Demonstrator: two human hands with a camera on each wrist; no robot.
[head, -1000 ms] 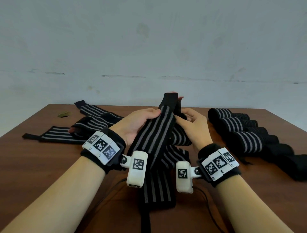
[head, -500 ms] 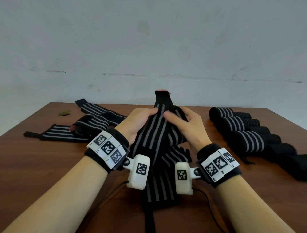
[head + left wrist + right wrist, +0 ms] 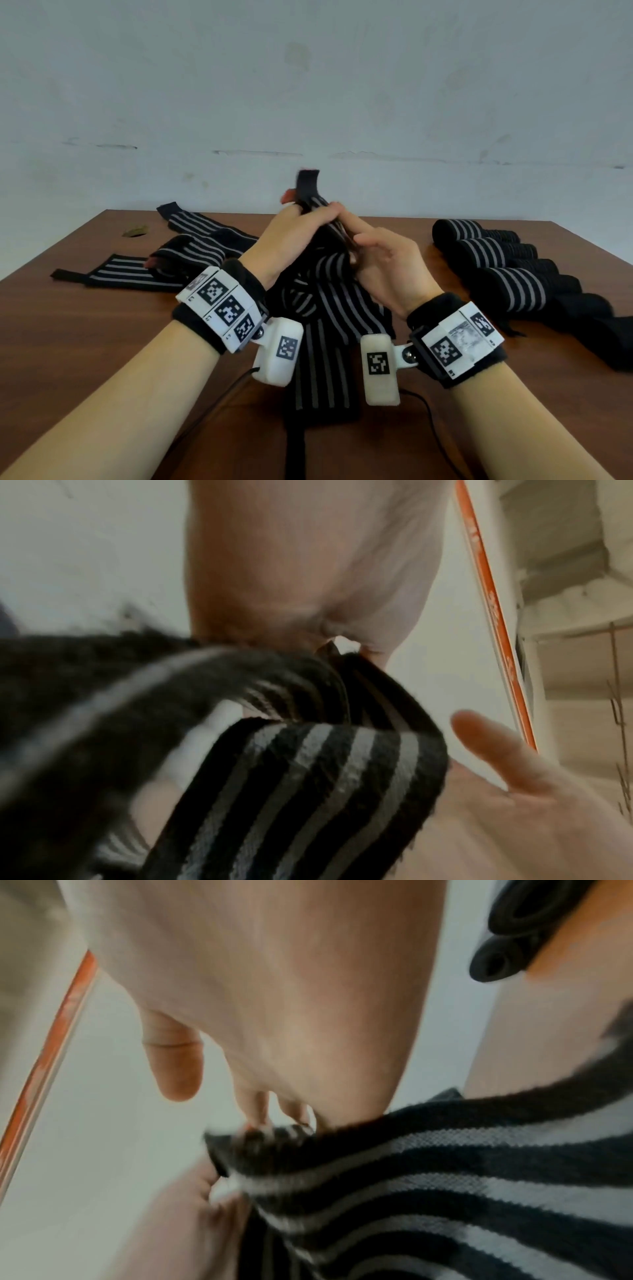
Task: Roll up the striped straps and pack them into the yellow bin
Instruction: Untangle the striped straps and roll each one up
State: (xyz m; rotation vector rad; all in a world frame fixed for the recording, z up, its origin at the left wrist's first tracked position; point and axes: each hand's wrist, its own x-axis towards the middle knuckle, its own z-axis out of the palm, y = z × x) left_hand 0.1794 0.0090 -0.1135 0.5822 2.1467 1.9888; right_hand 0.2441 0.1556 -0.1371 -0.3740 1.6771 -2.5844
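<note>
— Between both hands, where was the striped strap [image 3: 329, 301]?
— Raised above table [image 3: 85, 335]; left hand [image 3: 291, 236] gripped its top, right hand [image 3: 383, 263] pinched beside. Rolled straps [image 3: 503, 267] lay right.

Strap [image 3: 329, 308] in both hands: knit cloth, matt, ribbed, fuzzy edges. Rolls [image 3: 493, 270] right of grip: same cloth. Table [image 3: 85, 342] below: wood, smooth, slight sheen.

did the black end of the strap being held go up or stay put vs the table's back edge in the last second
Yes. The strap's black end now stands clear above the table's far edge, against the wall; a second ago it only just topped that edge.
</note>
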